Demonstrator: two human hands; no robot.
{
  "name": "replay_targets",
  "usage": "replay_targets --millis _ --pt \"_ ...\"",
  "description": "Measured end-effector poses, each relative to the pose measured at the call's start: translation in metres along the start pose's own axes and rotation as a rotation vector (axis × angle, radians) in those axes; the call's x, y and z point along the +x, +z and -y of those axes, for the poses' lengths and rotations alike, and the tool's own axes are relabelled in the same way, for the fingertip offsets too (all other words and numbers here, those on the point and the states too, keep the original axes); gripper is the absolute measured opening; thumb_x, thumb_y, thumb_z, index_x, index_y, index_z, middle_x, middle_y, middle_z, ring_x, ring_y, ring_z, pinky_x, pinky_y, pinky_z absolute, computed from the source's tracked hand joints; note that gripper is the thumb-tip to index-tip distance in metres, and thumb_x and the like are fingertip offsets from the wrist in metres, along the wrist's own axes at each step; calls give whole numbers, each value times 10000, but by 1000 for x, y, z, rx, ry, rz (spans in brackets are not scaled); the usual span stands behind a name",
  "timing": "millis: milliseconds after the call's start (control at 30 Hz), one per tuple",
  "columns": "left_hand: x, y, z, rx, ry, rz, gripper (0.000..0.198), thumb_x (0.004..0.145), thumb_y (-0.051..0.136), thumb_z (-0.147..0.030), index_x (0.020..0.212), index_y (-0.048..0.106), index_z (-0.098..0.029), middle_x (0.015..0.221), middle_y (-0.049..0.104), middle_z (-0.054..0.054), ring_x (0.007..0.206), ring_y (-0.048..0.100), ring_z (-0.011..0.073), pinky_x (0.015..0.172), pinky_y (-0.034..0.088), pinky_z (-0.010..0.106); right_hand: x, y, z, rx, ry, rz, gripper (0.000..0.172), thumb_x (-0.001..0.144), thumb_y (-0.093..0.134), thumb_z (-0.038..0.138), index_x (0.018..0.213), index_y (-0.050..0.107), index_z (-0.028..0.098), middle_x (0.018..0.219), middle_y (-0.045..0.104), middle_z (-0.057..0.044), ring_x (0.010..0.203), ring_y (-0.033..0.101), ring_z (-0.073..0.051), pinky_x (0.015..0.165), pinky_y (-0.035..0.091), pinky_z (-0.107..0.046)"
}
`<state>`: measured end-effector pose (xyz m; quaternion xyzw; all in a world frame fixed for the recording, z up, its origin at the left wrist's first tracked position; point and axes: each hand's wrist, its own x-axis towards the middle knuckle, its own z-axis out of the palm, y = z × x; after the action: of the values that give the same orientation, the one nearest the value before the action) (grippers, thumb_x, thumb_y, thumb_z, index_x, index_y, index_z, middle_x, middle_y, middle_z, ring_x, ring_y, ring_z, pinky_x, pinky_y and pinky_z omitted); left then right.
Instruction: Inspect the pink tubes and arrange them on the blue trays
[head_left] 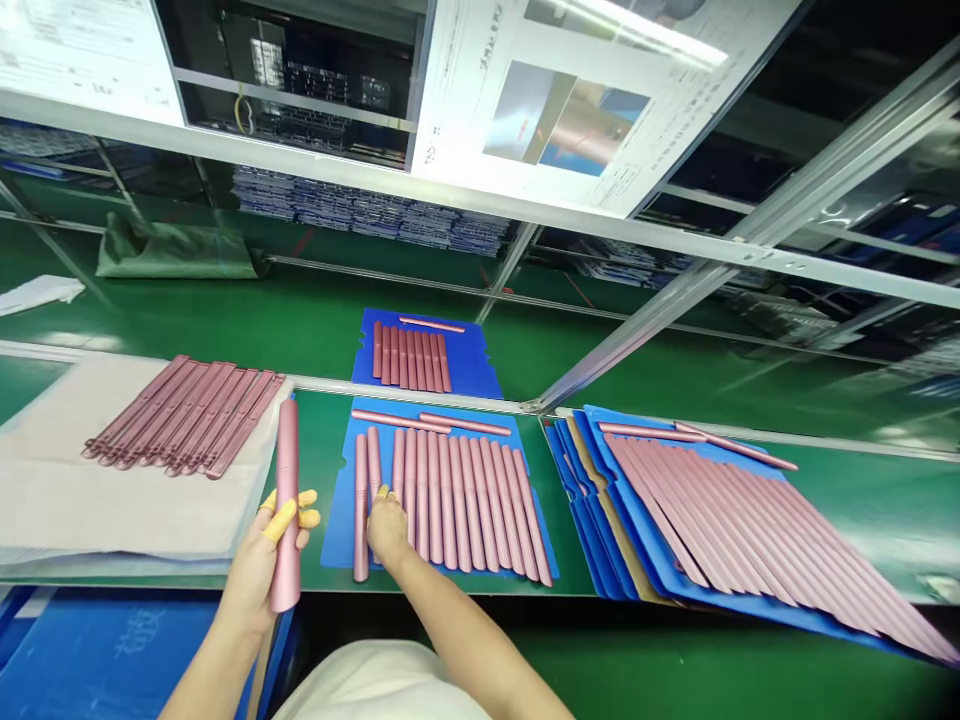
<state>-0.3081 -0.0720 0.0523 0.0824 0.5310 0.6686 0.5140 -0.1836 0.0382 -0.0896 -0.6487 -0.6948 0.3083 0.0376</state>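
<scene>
My left hand (259, 570) holds a long pink metal tube (286, 505) upright, with yellow finger cots on its fingers. My right hand (388, 530) rests at the left end of a row of similar pink tubes (457, 500) lying side by side on a blue tray (341, 530). Its fingertips touch a tube (373, 465) there, and I cannot tell whether they grip it. A separate tube (361, 510) lies just left of that hand. Two thin pink rods (431, 421) lie across the tray's far end.
A white sheet (112, 500) left of the tray bears angled pink bars (184, 415). At right, stacked blue trays (637, 560) hold many pink tubes (750, 520). Another loaded blue tray (375, 325) sits beyond on the green belt (225, 320). A blue bin (97, 650) lies below left.
</scene>
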Motion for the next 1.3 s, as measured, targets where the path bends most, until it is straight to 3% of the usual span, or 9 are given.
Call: replay_targets --millis 133,267,333,500,633,800,900,1033,1300 --pt "-4 8 0 15 -1 28 392 643 749 -345 956 615 -152 794 627 23 568 505 70 493 443 155 -1 -20 -1 267 34 102 198 826 562 218 1003 572 132 945 632 -50 823 605 -163 752 488 -346" --pt "-10 22 -4 5 -16 80 385 683 718 -344 992 588 -155 800 613 22 569 501 72 494 433 162 -10 -55 6 615 22 209 146 835 534 282 858 558 140 648 536 38 536 501 -84 543 454 -246" --pt "-16 33 -8 -4 -4 104 370 695 709 -336 995 574 -166 866 613 30 583 505 71 492 428 165 -23 -82 14 793 -22 218 142 794 529 247 893 541 146 613 506 50 514 480 -77 537 444 -228" --pt "-41 67 -22 12 12 261 310 737 668 -343 979 566 -178 839 595 24 561 474 66 485 407 170 -85 -160 34 1282 -238 269 346 656 659 294 969 557 187 739 607 22 635 551 -82 610 446 -200" --pt "-58 88 -28 56 -3 421 270 776 627 -323 1001 535 -204 754 568 -4 532 445 60 498 403 174 -127 -199 41 1538 -364 365 318 672 713 264 947 575 183 747 649 2 611 577 -94 565 442 -200" --pt "-63 99 -28 43 -20 542 232 805 594 -292 1001 494 -219 669 506 -41 515 411 54 502 398 162 -140 -208 37 1562 -364 353 273 708 698 273 932 571 183 746 664 -7 534 551 -88 489 417 -196" --pt "-62 104 -27 42 -43 558 237 802 599 -291 998 493 -210 674 496 -42 513 403 48 497 391 155 -140 -210 34 1558 -371 314 282 700 712 279 931 582 180 725 658 2 498 520 -69 443 381 -175" --pt "-62 110 -27 35 -62 565 254 795 611 -294 1007 498 -210 681 492 -44 503 403 39 488 388 145 -141 -214 32 1542 -360 274 326 667 741 285 934 581 188 777 669 -5 523 548 -85 476 435 -201" --pt "-68 103 -20 213 5 572 512 709 697 -327 1163 462 -294 889 525 -18 586 488 64 542 432 181 -136 -215 27 1569 -342 211 312 670 742 283 921 583 188 754 638 16 578 568 -85 521 462 -198"
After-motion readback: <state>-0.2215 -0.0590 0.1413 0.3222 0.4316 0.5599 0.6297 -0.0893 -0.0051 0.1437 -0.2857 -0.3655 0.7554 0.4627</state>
